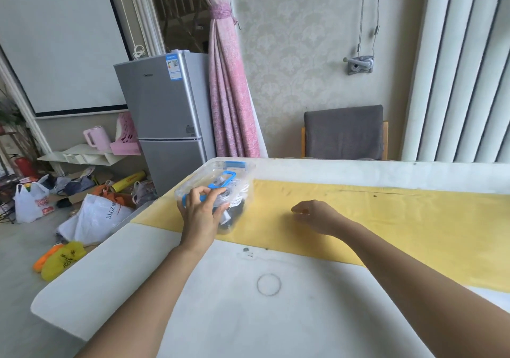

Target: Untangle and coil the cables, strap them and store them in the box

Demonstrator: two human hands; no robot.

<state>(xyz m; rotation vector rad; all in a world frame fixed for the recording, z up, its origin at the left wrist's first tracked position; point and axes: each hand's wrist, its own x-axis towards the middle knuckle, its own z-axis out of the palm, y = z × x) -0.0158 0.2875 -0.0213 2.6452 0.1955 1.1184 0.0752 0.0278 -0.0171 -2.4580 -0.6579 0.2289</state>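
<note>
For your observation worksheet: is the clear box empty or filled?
Not empty: white and dark cables show through the wall of the clear box, which the left hand grips.

The box is made of clear glossy plastic; the counter looks smooth and matt, covered by yellow cloth.

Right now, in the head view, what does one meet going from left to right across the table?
clear box → dark ring mark → right hand
</note>
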